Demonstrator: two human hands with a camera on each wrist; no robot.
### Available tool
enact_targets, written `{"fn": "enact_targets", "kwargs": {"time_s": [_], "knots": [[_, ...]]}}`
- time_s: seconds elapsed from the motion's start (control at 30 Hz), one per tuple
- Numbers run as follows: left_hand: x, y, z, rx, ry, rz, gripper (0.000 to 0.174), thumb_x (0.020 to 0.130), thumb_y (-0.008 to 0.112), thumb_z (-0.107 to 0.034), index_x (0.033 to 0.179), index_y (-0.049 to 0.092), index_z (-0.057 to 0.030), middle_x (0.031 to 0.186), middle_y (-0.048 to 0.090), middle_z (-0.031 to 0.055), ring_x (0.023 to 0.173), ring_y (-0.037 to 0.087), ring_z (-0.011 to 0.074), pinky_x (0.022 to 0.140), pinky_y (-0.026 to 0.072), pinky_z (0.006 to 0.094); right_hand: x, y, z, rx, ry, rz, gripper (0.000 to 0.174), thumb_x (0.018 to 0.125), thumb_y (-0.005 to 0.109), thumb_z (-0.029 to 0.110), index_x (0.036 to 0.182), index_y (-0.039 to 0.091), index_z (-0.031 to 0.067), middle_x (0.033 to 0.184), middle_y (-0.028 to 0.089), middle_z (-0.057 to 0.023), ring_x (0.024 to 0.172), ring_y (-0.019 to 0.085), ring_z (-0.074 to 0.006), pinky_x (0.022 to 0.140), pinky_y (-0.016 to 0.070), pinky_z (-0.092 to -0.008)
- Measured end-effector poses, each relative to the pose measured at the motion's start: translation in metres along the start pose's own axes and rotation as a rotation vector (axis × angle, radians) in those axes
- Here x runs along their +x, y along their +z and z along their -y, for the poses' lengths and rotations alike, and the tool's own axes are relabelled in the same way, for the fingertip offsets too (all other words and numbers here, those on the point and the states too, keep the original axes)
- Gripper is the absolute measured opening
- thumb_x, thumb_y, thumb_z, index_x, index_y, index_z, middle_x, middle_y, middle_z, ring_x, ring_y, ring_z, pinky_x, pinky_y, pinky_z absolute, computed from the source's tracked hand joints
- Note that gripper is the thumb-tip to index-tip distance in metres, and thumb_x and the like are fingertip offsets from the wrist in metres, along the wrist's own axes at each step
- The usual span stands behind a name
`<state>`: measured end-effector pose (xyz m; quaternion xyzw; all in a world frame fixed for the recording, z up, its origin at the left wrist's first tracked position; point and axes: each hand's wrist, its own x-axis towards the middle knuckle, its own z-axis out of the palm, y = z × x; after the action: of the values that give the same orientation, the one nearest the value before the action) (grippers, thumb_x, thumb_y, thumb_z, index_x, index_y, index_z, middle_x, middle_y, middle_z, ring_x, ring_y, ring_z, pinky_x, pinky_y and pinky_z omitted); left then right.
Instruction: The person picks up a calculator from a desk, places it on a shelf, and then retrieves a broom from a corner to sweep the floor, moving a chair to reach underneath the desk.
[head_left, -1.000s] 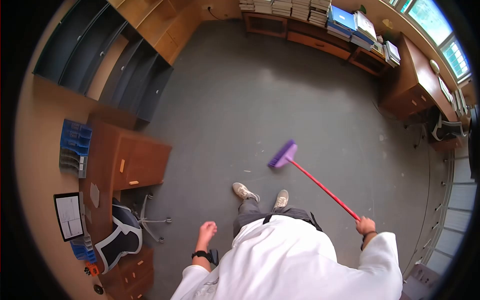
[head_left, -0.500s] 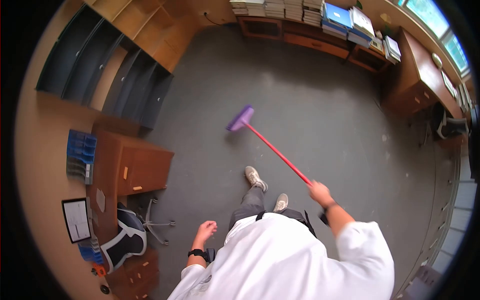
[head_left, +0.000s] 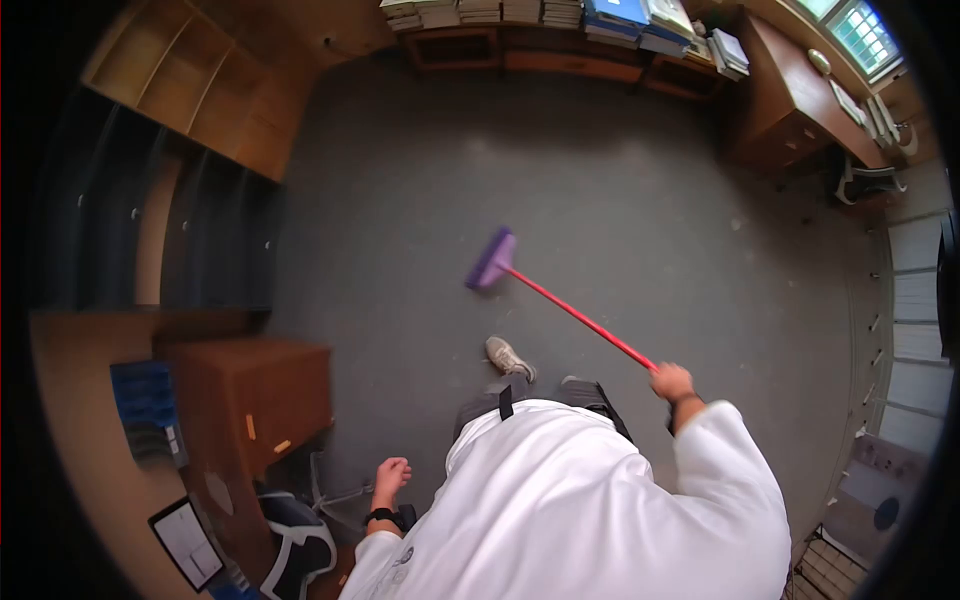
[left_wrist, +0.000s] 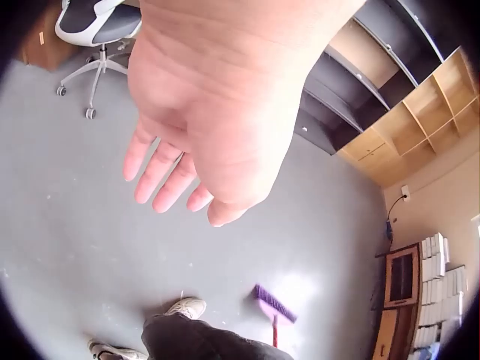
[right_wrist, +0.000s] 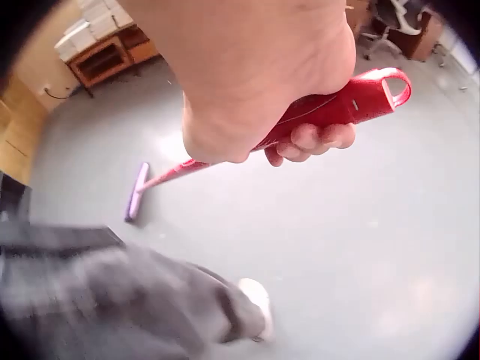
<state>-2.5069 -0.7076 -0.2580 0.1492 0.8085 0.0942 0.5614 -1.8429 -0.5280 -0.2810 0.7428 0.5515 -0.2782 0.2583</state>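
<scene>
A broom with a red handle (head_left: 590, 325) and a purple head (head_left: 494, 259) slants across the floor ahead of the feet. My right hand (head_left: 672, 382) grips the handle near its top end. In the right wrist view the fingers (right_wrist: 306, 139) curl round the red shaft, and the hanging loop (right_wrist: 401, 86) sticks out past the hand. My left hand (head_left: 393, 474) hangs at the side holding nothing. Its fingers (left_wrist: 174, 184) are loose and slightly spread in the left wrist view, where the broom head (left_wrist: 274, 302) lies bristles away from the feet.
Grey floor (head_left: 600, 190) surrounds the feet. Dark cabinets (head_left: 170, 215) and a brown desk (head_left: 285, 385) with an office chair (head_left: 295, 545) stand at left. A low cabinet (head_left: 570, 65) topped with book stacks runs along the back; another desk (head_left: 790, 95) stands at right.
The broom first swung forward and left with my right hand, then came back slightly towards the body. The head view has shifted as the person steps. My left hand stays at the side.
</scene>
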Motion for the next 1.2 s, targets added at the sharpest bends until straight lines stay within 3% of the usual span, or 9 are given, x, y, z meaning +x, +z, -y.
{"fn": "enact_targets", "kwargs": {"time_s": [0.13,0.27,0.4,0.6,0.8,0.93,1.03,1.1,1.2], "knots": [[0.071,-0.007,-0.053,-0.018,0.022,0.025,0.024,0.091,0.058,-0.025,0.105,0.063,-0.0071,0.091,0.067,0.0056,0.075,0.063,0.0134,0.063,0.0495,0.0264,-0.121,0.015,-0.113,-0.051,0.370,0.077,0.046,0.091,0.043,0.041,0.096,0.068,0.0032,0.097,0.067,-0.0216,0.096,0.063,-0.0393,0.086,0.0486,-0.0479],[0.104,0.013,-0.133,-0.085,0.192,0.056,0.024,0.092,0.058,-0.024,0.107,0.063,-0.0067,0.092,0.068,0.0054,0.077,0.064,0.0127,0.065,0.0495,0.0258,-0.172,-0.048,-0.090,0.023,0.676,0.065,0.056,0.086,0.051,0.051,0.101,0.069,-0.0012,0.102,0.066,-0.0245,0.101,0.062,-0.0387,0.089,0.0485,-0.0447],[0.113,0.038,-0.185,-0.117,0.323,0.122,0.024,0.092,0.058,-0.022,0.110,0.062,-0.0063,0.093,0.068,0.0053,0.080,0.065,0.0129,0.067,0.0496,0.0262,-0.166,-0.075,-0.074,0.048,0.675,0.013,0.061,0.086,0.050,0.054,0.099,0.069,-0.0021,0.100,0.066,-0.0260,0.099,0.062,-0.0404,0.088,0.0492,-0.0450],[0.124,0.046,-0.180,-0.061,0.157,0.168,0.020,0.092,0.057,-0.020,0.106,0.063,-0.0066,0.091,0.068,0.0057,0.076,0.064,0.0136,0.064,0.0497,0.0266,-0.019,-0.141,0.004,0.116,0.209,-0.101,0.057,0.093,0.039,0.048,0.091,0.069,-0.0007,0.092,0.066,-0.0253,0.090,0.062,-0.0423,0.081,0.0495,-0.0484],[0.085,0.029,-0.205,-0.028,-0.017,-0.016,0.025,0.094,0.056,-0.023,0.109,0.061,-0.0044,0.095,0.068,0.0098,0.082,0.066,0.0194,0.069,0.0531,0.0314,0.249,-0.186,0.210,0.120,-0.306,-0.141,0.045,0.096,0.043,0.044,0.094,0.067,0.0057,0.094,0.068,-0.0144,0.091,0.066,-0.0328,0.078,0.0522,-0.0438],[0.057,0.022,-0.273,0.029,0.001,-0.054,0.025,0.094,0.055,-0.022,0.110,0.060,-0.0036,0.094,0.068,0.0102,0.084,0.066,0.0193,0.072,0.0535,0.0317,0.316,-0.291,0.320,0.092,-0.337,-0.045,0.036,0.095,0.047,0.038,0.101,0.070,0.0114,0.104,0.069,-0.0108,0.097,0.066,-0.0259,0.081,0.0530,-0.0393],[0.056,0.017,-0.352,0.124,0.015,-0.074,0.024,0.094,0.056,-0.021,0.111,0.060,-0.0048,0.093,0.068,0.0092,0.082,0.065,0.0158,0.070,0.0523,0.0286,0.358,-0.295,0.296,0.003,-0.313,-0.009,0.039,0.094,0.046,0.044,0.099,0.071,0.0145,0.099,0.070,-0.0089,0.096,0.067,-0.0265,0.081,0.0532,-0.0405],[0.068,0.024,-0.385,-0.035,0.246,-0.137,0.022,0.091,0.060,-0.021,0.106,0.063,-0.0054,0.091,0.067,0.0061,0.076,0.062,0.0121,0.063,0.0480,0.0241,0.356,-0.280,0.225,0.055,-0.263,0.034,0.040,0.094,0.043,0.041,0.097,0.071,0.0119,0.099,0.070,-0.0097,0.096,0.066,-0.0279,0.082,0.0526,-0.0406],[0.092,0.048,-0.449,0.022,0.244,-0.081,0.022,0.092,0.059,-0.020,0.107,0.062,-0.0035,0.090,0.067,0.0057,0.076,0.062,0.0112,0.064,0.0478,0.0231,0.300,-0.230,0.078,0.163,-0.079,0.031,0.042,0.093,0.044,0.042,0.097,0.067,0.0073,0.100,0.067,-0.0148,0.099,0.063,-0.0329,0.087,0.0494,-0.0448]]}}
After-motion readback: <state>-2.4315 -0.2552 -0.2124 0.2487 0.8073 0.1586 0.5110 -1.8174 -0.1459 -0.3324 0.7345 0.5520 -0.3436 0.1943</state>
